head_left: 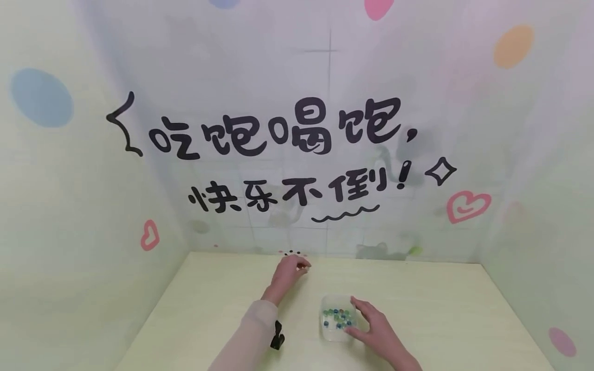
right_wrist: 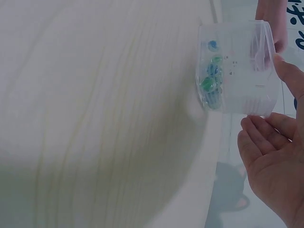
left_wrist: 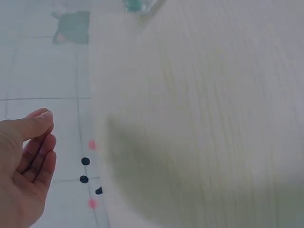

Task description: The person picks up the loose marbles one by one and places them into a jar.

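A small clear plastic box stands on the table, with several green and blue glass marbles on its bottom. My right hand grips the box from the right; in the right wrist view its thumb lies at the rim and its fingertips at the side wall. Beyond the box, toward the back of the table, my left hand hovers near the rear edge. Its thumb and index fingertips meet and the other fingers curl in, seen in the left wrist view. Nothing shows between those fingertips.
The pale wood-grain table ends at a printed back wall with black lettering, and side walls flank it. A black wrist strap hangs at the left sleeve, left of the box.
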A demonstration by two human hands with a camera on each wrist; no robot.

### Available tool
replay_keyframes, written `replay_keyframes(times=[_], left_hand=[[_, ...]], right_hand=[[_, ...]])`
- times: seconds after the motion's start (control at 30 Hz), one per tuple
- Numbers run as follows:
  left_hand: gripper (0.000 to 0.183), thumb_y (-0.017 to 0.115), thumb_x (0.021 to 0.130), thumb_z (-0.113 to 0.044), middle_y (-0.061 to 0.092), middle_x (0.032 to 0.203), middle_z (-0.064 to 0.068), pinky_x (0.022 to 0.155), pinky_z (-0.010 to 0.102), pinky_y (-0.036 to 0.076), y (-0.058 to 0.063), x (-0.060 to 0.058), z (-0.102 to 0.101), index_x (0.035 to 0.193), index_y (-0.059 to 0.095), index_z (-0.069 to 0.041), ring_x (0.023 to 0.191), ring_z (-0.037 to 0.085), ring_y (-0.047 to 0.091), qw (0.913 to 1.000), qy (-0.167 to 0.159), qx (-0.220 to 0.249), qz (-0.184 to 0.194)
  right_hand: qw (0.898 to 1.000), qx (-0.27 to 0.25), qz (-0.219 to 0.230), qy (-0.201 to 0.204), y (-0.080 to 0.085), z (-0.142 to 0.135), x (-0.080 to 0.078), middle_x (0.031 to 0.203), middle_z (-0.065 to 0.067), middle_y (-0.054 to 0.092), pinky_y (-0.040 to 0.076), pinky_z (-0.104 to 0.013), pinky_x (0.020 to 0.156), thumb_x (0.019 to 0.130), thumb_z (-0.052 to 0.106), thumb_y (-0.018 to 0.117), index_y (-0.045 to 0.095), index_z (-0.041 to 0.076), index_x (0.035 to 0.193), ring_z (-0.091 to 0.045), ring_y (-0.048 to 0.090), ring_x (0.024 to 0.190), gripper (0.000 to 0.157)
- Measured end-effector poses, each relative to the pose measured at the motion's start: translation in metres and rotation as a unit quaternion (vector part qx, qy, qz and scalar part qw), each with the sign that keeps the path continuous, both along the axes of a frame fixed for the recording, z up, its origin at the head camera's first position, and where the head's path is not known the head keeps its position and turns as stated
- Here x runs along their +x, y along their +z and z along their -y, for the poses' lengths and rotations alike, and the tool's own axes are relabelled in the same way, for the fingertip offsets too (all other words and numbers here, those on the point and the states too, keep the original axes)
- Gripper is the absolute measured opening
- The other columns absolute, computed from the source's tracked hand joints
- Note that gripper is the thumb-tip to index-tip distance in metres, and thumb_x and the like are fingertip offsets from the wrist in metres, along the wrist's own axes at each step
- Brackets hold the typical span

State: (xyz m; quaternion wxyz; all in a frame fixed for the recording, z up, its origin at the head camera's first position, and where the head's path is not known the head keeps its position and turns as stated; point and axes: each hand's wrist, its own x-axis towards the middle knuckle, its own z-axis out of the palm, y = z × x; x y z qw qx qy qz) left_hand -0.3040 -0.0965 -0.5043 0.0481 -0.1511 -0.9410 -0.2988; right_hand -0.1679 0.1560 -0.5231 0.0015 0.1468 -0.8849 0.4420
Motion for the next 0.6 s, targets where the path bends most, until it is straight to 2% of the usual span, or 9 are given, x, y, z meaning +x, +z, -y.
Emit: replay_keyframes(times=[0.2,0.3,0.43,0.6], left_hand=[[0.017,0.073,0.088,-0.01,0.073,0.099,0.001,0.082,0.034,0.059,0.022,0.035,-0.005,0.103,0.078,-0.015,0.091,0.015,0.067,0.9966,-0.076,0.025,-0.018],[0.017,0.073,0.089,-0.012,0.072,0.1,-0.002,0.085,0.034,0.06,0.029,0.053,-0.013,0.105,0.077,-0.018,0.093,0.011,0.066,0.9929,-0.115,0.026,-0.011],[0.019,0.074,0.089,-0.013,0.072,0.099,-0.006,0.085,0.029,0.059,0.03,0.069,-0.027,0.106,0.077,-0.02,0.092,0.004,0.065,0.9887,-0.149,0.014,0.003],[0.025,0.075,0.088,-0.016,0.073,0.1,-0.007,0.085,0.026,0.059,0.025,0.079,-0.036,0.113,0.075,-0.018,0.091,0.004,0.065,0.9849,-0.171,0.004,0.028]], right_hand=[[1.0,-0.009,0.003,0.002,-0.002,0.002,-0.007,0.138,-0.024,0.057,0.048,-0.055,0.103,0.084,0.025,0.08,0.048,-0.006,0.141,-0.043,0.054,0.128,0.073],[1.0,-0.005,-0.003,-0.005,-0.002,0.001,-0.009,0.137,-0.023,0.058,0.049,-0.054,0.103,0.083,0.024,0.081,0.049,-0.006,0.141,-0.043,0.055,0.127,0.073],[1.0,-0.002,-0.009,-0.007,-0.002,-0.002,-0.012,0.138,-0.023,0.058,0.049,-0.054,0.103,0.083,0.023,0.081,0.049,-0.006,0.141,-0.043,0.055,0.127,0.073],[1.0,-0.001,-0.01,-0.007,-0.003,-0.004,-0.016,0.139,-0.023,0.057,0.049,-0.053,0.104,0.083,0.024,0.081,0.048,-0.006,0.141,-0.042,0.055,0.128,0.073]])
